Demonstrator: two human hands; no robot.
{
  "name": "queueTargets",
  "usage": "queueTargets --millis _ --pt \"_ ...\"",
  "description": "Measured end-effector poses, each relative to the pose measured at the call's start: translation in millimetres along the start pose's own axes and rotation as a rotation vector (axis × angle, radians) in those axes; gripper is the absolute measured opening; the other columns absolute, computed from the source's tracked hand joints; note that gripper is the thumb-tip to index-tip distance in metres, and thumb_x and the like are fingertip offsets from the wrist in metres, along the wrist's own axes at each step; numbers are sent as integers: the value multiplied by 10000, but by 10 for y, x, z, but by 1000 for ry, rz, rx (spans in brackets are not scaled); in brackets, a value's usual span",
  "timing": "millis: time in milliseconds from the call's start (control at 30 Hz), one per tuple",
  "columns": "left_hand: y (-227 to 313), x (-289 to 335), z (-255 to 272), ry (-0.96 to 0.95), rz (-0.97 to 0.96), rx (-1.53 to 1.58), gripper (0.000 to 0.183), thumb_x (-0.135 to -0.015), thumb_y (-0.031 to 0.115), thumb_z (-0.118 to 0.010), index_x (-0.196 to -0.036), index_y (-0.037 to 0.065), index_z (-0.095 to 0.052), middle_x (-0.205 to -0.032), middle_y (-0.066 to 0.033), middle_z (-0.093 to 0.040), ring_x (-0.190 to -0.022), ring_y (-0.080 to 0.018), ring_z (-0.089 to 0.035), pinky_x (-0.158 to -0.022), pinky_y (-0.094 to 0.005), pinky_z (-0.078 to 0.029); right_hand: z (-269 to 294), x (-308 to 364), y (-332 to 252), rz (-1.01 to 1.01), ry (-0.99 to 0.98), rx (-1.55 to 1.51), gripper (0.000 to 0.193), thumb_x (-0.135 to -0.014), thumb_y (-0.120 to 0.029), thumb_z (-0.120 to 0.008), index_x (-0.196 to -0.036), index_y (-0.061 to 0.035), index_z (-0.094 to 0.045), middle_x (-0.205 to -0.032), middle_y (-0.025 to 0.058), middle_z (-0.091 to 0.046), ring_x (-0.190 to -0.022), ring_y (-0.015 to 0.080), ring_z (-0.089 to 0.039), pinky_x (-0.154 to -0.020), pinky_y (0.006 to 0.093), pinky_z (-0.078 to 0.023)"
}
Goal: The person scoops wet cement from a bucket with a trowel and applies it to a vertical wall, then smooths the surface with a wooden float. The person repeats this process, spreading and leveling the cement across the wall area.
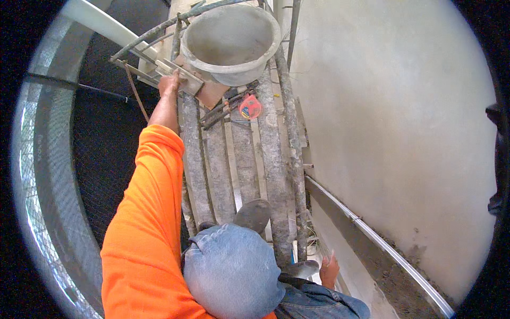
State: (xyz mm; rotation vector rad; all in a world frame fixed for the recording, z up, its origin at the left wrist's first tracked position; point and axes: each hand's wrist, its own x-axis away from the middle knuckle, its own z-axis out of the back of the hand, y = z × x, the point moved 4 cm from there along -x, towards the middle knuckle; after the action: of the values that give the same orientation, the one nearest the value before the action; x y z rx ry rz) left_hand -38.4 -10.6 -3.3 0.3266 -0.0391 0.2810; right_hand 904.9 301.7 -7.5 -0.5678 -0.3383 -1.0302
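Note:
Reaching forward at the upper left, my left hand (170, 84) is closed around a pale, mortar-smeared wooden float (189, 82). The float lies by a brown flat board (211, 94), beside a large grey tub (234, 68). Part of the float is hidden by my fingers. Low on the right, my right hand (329, 271) is beside my bent leg, near the wall's base. Its fingers point up and look apart, with nothing visible in them. Just below the tub are dark-handled hand tools (223, 109) and a red round tape-like case (250, 107).
I am crouched on a narrow scaffold deck of worn planks (245, 159), edged by poles (289, 133). A smooth plastered wall (393, 106) rises on the right, with a white metal strip (372, 234) along its lower part. Dark netting (106, 143) hangs to the left.

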Motion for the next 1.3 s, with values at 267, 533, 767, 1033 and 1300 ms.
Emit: queueTargets --millis 267,533,767,1033,1300 --pt "18 -46 -239 -24 43 170 559 -751 523 -710 -946 7 -798 -1036 -187 -774 -1018 -340 -735 -910 -412 -551 -146 -44 66 5 -22 30 553 -972 -287 -591 -1407 50 -536 -1160 316 -673 -1029 492 -652 -875 544 -515" --pt "-173 -112 -296 -294 -37 147 515 -756 475 -750 -972 10 -791 -1042 -191 -771 -996 -328 -742 -893 -414 -560 -169 -158 37 -77 -201 -16 509 -1021 -333 -510 -1438 -44 -544 -1279 326 -636 -1135 518 -618 -944 561 -506" --pt "-309 483 69 -218 -201 -105 410 -825 366 -697 -927 -30 -720 -1024 -262 -730 -987 -427 -705 -847 -505 -548 -133 -126 117 -65 -191 60 515 -973 -324 -584 -1389 -20 -584 -1140 306 -693 -1058 480 -672 -936 509 -524" --pt "-1194 2321 768 -304 -854 155 286 -809 60 -766 -1059 18 -634 -986 -159 -623 -906 -329 -660 -789 -418 -549 -216 -16 120 -135 -189 -133 524 -998 -314 -544 -1411 8 -558 -1233 308 -664 -1119 490 -641 -959 536 -506" --pt "-716 2220 411 -434 -1008 -170 479 -803 247 -814 -1218 58 -670 -1148 -159 -679 -1058 -346 -668 -955 -431 -543 -124 -299 236 -101 -100 -34 534 -977 -343 -583 -1385 1 -589 -1215 298 -679 -1137 470 -648 -986 534 -499"
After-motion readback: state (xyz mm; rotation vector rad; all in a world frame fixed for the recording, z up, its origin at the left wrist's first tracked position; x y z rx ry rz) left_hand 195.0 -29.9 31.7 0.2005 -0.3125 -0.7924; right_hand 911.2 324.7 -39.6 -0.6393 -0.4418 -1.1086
